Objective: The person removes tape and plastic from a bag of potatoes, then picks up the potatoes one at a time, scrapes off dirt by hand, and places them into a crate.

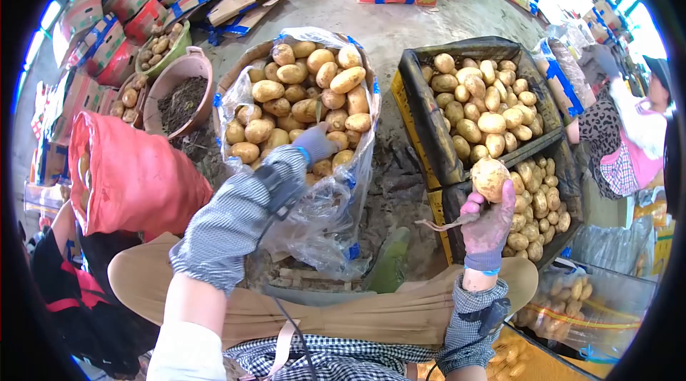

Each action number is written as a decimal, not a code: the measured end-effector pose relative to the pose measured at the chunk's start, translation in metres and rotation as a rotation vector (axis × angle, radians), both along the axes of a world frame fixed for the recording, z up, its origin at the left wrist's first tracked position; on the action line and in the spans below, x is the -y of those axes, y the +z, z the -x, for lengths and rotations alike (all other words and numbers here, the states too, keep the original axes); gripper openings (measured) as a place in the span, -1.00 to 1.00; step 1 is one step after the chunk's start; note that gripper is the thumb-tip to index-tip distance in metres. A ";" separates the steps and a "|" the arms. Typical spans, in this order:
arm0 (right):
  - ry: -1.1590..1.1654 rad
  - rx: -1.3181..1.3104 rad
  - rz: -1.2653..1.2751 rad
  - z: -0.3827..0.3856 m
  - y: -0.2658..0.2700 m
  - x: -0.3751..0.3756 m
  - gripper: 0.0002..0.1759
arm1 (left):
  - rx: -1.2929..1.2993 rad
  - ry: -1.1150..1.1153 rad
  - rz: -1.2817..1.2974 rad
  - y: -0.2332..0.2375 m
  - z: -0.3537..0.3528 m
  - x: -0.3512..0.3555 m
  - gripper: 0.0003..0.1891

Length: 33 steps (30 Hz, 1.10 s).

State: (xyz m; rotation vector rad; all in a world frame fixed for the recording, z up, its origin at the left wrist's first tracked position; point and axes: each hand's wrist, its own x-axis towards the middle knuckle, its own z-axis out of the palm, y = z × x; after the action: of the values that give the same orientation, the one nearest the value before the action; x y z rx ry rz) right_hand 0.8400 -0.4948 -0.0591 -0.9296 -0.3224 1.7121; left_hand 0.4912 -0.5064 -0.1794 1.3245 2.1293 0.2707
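Right of centre, my right hand (490, 229) grips a potato (490, 179), fingers curled; near centre, my left hand (314, 145) overlaps the lined box (373, 99), grip unclear.

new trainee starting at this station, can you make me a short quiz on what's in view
1. True or false: the right hand holds up a potato.
2. Multiple choice: what colour is the sack to the left of the potato-filled box?
a) green
b) red
c) blue
3. Fill in the missing word: the left hand reaches into that box, which is lined with clear ____.

Key: 1 true; 2 b; 3 plastic
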 end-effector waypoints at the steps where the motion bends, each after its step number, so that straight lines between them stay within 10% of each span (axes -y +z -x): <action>1: -0.008 -0.011 0.002 0.002 0.001 0.000 -0.52 | -0.022 -0.051 0.012 -0.011 -0.006 -0.012 -0.44; 9: -0.467 0.096 -0.327 -0.119 0.077 -0.010 -0.68 | 0.396 -0.127 -0.070 -0.074 0.021 -0.048 -0.44; 17: -1.276 1.404 -0.971 -0.505 0.281 0.010 -0.79 | 1.721 0.207 -0.193 0.006 0.010 0.005 -0.44; 19: -0.722 1.912 -0.682 -0.605 0.285 0.017 -0.92 | 1.682 0.118 -0.197 0.061 -0.025 0.016 -0.46; 20: -0.662 1.341 -0.765 -0.635 0.268 0.001 -0.84 | 1.727 0.011 -0.253 0.076 -0.039 0.025 -0.45; 21: -0.577 0.786 -0.759 -0.633 0.251 -0.022 -0.75 | 1.773 -0.039 -0.311 0.089 -0.053 0.033 -0.41; 27: -0.330 0.959 -0.513 -0.130 0.109 -0.035 -0.43 | 1.686 -0.062 -0.370 0.109 -0.078 0.066 -0.35; 33: 0.451 0.879 -0.933 0.051 0.025 0.026 -0.43 | 1.545 0.026 -0.446 0.129 -0.082 0.096 -0.31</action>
State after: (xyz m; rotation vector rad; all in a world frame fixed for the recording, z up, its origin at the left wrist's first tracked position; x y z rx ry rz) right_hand 0.7888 -0.5203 -0.0341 -0.8473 -1.8383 1.1664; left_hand 0.5730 -0.6027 -0.0504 0.7395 0.7495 1.3111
